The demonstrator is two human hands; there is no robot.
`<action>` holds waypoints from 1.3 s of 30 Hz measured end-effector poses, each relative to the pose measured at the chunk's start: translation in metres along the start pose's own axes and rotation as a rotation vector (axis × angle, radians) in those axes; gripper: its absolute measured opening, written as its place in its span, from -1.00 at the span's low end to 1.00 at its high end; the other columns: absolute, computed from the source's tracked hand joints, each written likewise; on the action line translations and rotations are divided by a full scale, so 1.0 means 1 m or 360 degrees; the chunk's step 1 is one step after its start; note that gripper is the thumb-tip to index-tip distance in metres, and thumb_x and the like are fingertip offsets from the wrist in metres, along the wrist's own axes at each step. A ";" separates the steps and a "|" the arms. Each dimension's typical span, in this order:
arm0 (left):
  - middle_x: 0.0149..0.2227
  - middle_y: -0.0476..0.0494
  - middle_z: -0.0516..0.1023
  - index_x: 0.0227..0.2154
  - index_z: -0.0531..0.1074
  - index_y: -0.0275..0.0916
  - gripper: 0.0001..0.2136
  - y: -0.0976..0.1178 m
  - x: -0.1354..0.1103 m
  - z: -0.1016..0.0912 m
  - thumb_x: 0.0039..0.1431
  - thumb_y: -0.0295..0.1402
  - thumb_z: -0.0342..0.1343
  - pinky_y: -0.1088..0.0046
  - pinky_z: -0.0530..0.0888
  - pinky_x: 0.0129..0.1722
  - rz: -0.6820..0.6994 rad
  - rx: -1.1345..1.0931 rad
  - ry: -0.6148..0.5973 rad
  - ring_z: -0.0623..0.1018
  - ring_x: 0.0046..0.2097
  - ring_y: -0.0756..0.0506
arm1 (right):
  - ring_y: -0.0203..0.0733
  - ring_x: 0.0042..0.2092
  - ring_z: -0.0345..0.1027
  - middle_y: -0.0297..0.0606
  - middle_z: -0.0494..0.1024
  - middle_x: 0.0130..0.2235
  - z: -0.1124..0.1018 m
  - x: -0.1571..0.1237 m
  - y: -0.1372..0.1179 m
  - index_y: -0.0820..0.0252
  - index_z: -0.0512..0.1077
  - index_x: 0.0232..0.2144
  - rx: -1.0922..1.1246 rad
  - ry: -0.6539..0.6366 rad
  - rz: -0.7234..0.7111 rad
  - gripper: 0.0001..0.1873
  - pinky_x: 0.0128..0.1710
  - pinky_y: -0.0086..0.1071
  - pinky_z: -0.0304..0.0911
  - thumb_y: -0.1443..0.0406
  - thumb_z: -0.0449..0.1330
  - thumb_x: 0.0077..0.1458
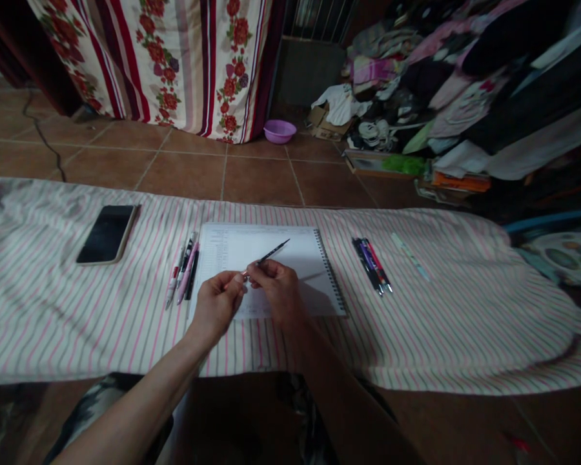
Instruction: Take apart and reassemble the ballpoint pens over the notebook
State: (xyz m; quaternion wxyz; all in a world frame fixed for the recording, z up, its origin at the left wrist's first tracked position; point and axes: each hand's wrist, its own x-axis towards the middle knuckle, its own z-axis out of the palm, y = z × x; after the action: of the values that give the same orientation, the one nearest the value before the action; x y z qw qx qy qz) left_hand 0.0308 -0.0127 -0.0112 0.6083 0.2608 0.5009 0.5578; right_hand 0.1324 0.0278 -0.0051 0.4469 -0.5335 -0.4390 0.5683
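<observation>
Though dim — pen (274,250) seemingly within page-edges (271,231)

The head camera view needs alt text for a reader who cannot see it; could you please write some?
The left hand and right hand pinch a slim, dark pen-like object above a spiral notebook on a striped cloth. Pens lie left and right of the notebook, with a phone farther left and a floral curtain beyond.
</observation>
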 end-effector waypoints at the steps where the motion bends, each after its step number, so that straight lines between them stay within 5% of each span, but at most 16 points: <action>1: -0.76 0.13 0.17 -0.55 0.37 -0.34 -0.76 0.002 -0.001 0.001 -0.14 -0.24 0.20 0.57 -0.07 -0.70 -0.0039 -0.0012 -0.0006 0.07 -0.70 0.16 | -0.37 -0.58 0.25 -0.36 0.46 -0.62 -0.001 0.000 0.000 0.24 0.43 -0.62 0.0012 -0.0005 -0.0008 -0.82 -0.54 -0.47 0.17 0.22 0.25 -0.23; 15: -0.66 0.03 0.24 -0.62 0.35 -0.37 -0.85 0.025 0.000 -0.004 -0.18 -0.41 0.19 0.58 -0.11 -0.69 -0.0383 -0.0175 -0.0251 0.05 -0.66 0.16 | -0.38 -0.54 0.28 -0.32 0.49 -0.55 -0.001 0.002 0.005 0.24 0.45 -0.56 0.0132 -0.0116 -0.0112 -0.81 -0.48 -0.47 0.22 0.21 0.24 -0.18; 26: -0.68 0.08 0.25 -0.48 0.44 -0.32 -0.79 0.010 -0.008 0.003 -0.08 -0.24 0.15 0.57 0.08 -0.66 0.0199 0.0471 0.0083 0.17 -0.64 0.11 | -0.38 -0.60 0.24 -0.36 0.44 -0.65 -0.001 0.000 0.000 0.26 0.44 -0.63 0.0012 0.0027 0.0077 -0.76 -0.56 -0.47 0.19 0.17 0.29 -0.28; 39: -0.67 0.04 0.21 -0.57 0.37 -0.40 -0.87 0.029 -0.002 -0.006 -0.13 -0.42 0.18 0.62 -0.10 -0.72 -0.0500 -0.0228 -0.0359 0.03 -0.67 0.17 | -0.41 -0.58 0.25 -0.35 0.48 -0.60 -0.006 -0.002 -0.005 0.24 0.46 -0.60 0.0179 -0.0201 -0.0036 -0.84 -0.52 -0.48 0.20 0.22 0.24 -0.20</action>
State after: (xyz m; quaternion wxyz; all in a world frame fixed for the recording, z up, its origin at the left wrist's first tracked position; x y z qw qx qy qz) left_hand 0.0135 -0.0092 0.0124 0.7570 0.1964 0.4232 0.4575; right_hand 0.1387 0.0270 -0.0002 0.4540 -0.4655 -0.4397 0.6196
